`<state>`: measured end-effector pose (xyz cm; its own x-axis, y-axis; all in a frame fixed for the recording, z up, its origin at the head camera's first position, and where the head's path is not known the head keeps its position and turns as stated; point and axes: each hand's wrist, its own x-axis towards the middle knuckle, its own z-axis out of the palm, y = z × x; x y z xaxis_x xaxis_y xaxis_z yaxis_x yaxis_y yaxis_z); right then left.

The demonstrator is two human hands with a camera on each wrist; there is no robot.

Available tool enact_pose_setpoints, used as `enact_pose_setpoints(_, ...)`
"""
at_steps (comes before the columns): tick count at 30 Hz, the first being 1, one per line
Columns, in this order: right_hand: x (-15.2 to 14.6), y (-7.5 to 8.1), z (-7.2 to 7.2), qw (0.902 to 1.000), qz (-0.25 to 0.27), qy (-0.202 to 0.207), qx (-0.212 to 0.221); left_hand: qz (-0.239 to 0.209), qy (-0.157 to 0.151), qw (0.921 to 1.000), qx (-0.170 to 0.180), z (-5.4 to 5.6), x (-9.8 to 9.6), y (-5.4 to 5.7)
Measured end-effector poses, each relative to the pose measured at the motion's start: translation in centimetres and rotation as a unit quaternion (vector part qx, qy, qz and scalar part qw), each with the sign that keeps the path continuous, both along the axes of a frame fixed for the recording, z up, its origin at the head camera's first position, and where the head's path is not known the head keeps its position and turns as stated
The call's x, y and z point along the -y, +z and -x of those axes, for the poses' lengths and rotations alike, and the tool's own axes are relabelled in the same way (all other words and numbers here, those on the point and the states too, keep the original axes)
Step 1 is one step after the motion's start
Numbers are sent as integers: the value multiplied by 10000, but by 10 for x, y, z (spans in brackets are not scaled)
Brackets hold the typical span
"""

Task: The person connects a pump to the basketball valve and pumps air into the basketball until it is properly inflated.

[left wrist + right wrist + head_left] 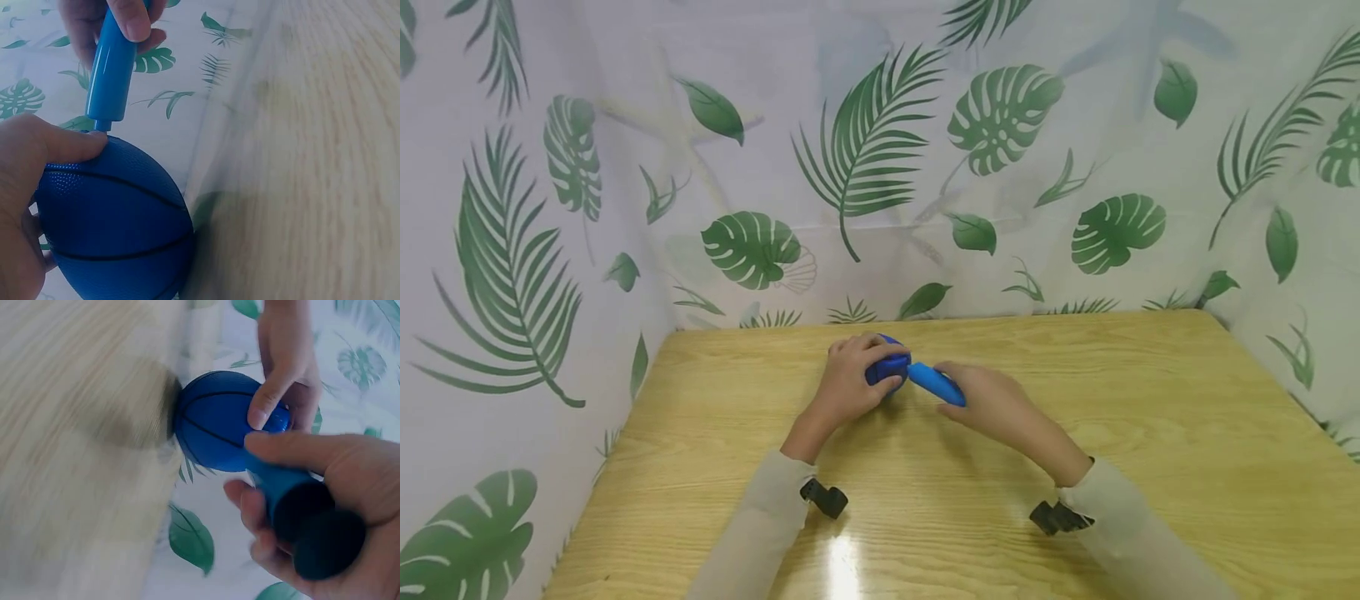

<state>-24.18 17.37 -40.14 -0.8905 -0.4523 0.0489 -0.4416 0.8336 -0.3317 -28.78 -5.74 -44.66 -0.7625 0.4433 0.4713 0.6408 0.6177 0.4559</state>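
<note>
A small blue basketball [125, 219] with black seams sits on the table, gripped by my left hand [850, 379]. The left thumb lies along the ball near the spot where a blue ball pump [110, 78] meets it. My right hand [996, 404] holds that pump, fingers and thumb wrapped around its barrel. In the left wrist view the narrow nozzle end is right at the ball's surface, beside the left thumb tip; the needle itself is hidden. The pump's dark rear end [330, 544] points back toward the right wrist camera.
The wooden table [700, 500] spreads around both hands, its back edge just beyond the ball. A white cloth [880, 275] printed with green leaves hangs behind and at both sides. Black wrist cameras are strapped over the light sleeves [752, 517].
</note>
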Motion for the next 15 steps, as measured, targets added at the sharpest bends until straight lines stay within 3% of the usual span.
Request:
enact_pose_setpoints(3, 3, 1, -7, 9861, -844, -118, -1426, -26, 23, 9998, -185, 0, -2, -1)
enact_pose_setpoints(6, 5, -2, -9, 9658, -1007, -318, -2368, -194, 107, 9995, -233, 1, -4, -4)
enact_pose_setpoints(9, 5, -3, -9, 9647, -764, -497, -2470, -419, 173, 9987, -214, 2, -6, -7)
enact_pose_setpoints(15, 6, -3, -4, 9820, -206, -601, -1778, -863, 21, 9960, -239, 5, -8, -10)
